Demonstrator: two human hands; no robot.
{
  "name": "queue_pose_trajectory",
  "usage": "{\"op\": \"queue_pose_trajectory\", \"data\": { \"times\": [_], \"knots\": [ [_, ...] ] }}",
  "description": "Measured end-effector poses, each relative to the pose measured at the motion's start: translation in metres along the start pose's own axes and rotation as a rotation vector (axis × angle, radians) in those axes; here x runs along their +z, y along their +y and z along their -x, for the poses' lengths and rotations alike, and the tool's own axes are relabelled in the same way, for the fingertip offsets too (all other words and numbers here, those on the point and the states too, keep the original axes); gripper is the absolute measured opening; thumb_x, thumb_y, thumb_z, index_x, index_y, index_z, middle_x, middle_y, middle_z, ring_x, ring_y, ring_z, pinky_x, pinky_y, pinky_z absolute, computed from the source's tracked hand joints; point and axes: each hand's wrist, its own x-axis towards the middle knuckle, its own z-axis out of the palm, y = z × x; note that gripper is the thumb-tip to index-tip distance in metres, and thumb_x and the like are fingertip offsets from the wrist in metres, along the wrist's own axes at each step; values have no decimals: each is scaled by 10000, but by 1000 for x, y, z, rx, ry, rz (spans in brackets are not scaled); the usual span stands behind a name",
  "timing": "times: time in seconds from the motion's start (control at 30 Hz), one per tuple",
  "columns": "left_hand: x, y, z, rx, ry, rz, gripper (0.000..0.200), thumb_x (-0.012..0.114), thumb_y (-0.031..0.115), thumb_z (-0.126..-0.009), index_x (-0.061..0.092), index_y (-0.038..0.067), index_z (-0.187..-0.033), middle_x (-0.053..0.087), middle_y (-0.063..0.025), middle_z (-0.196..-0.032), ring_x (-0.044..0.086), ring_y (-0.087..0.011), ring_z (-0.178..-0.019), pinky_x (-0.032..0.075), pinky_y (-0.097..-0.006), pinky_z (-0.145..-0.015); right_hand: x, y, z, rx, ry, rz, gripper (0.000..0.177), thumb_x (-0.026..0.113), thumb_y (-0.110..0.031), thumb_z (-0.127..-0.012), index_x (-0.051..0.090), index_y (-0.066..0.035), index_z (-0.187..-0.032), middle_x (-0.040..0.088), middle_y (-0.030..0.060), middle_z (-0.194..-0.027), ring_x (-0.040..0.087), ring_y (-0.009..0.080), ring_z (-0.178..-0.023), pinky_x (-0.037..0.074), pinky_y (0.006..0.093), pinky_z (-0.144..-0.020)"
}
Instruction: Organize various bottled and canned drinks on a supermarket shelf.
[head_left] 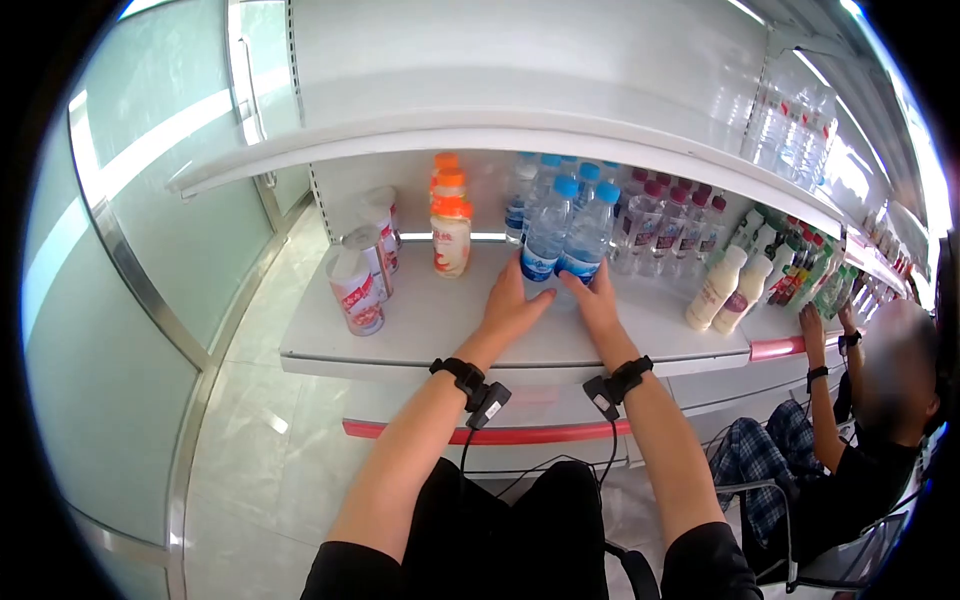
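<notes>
At shelf [420,318], held btls [547,237] look clear, blue-capped.

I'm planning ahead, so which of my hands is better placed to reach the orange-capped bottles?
Probably your left hand: it's on the side of the front blue-capped bottles nearer the orange-capped bottles. Your right hand is farther across. Both hands look occupied, though.

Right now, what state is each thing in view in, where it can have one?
Left hand: grip closed low on left front bottle
Right hand: grip closed low on right front bottle
Left front bottle: capped, upright
Right front bottle: capped, upright
Orange-capped bottles: capped, upright
Cans: standing, seals unclear
Purple-capped bottles: capped, standing
White bottles: capped, standing
Glass door: open or shut unclear
</notes>
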Motion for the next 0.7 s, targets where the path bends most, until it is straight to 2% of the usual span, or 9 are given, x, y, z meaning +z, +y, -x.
{"op": "queue_pose_trajectory", "data": {
  "times": [0.07, 0.17, 0.23, 0.37, 0.47, 0.53, 0.7],
  "knots": [
    [-4, -2, -8, 40, -7, -13, 817, 738, 260, -789, 329, -26, -1435, 535, -248, -1332, 513, -388, -1258, 403, -438, -1054, 3, 1, -7, -32, 23, -25, 600, 766, -225, -832, 469, -7, -1305, 585, 128, -1235, 542, 210, -1151, 420, 346, -987],
    [-2, -1, -5, -28, -71, 14, 790, 716, 219, -804, 320, -19, -1444, 488, -252, -1382, 483, -376, -1299, 389, -423, -1069, 1, 9, -8, -81, 36, 80, 585, 781, -252, -794, 524, -24, -1267, 598, 143, -1203, 534, 258, -1149, 409, 368, -998],
    [-4, -1, -6, -43, -96, 20, 782, 703, 206, -817, 305, -15, -1452, 478, -252, -1391, 473, -377, -1308, 384, -420, -1075, -4, 4, -4, -81, 110, 289, 585, 788, -294, -765, 554, -44, -1239, 602, 161, -1148, 499, 307, -1147, 402, 400, -992],
    [-7, -1, -11, -64, -217, -69, 745, 660, 199, -889, 255, -3, -1480, 458, -240, -1419, 450, -346, -1339, 341, -395, -1109, 0, -4, 4, -73, 171, 326, 593, 780, -314, -760, 548, -54, -1240, 585, 160, -1125, 463, 331, -1143, 395, 419, -984],
    [-12, 5, -10, -95, -248, -5, 752, 660, 189, -897, 232, -1, -1486, 457, -240, -1420, 449, -349, -1341, 345, -393, -1106, 1, -9, 2, -69, 184, 362, 597, 776, -324, -759, 545, -53, -1239, 564, 166, -1175, 455, 342, -1145, 382, 431, -991],
    [-8, -7, -12, -84, -253, 13, 755, 660, 184, -899, 225, -1, -1488, 455, -241, -1422, 452, -349, -1338, 346, -391, -1105, 3, -13, 3, -120, 157, 432, 609, 771, -331, -760, 539, -48, -1247, 548, 161, -1207, 444, 353, -1163, 368, 445, -1007],
    [-6, -13, -12, -38, -241, 93, 746, 652, 190, -909, 223, 0, -1489, 457, -237, -1419, 463, -343, -1329, 354, -388, -1099, 2, -8, -1, -174, 158, 381, 604, 770, -335, -762, 544, -35, -1234, 555, 149, -1201, 435, 360, -1177, 358, 455, -1016]
  ]
}}
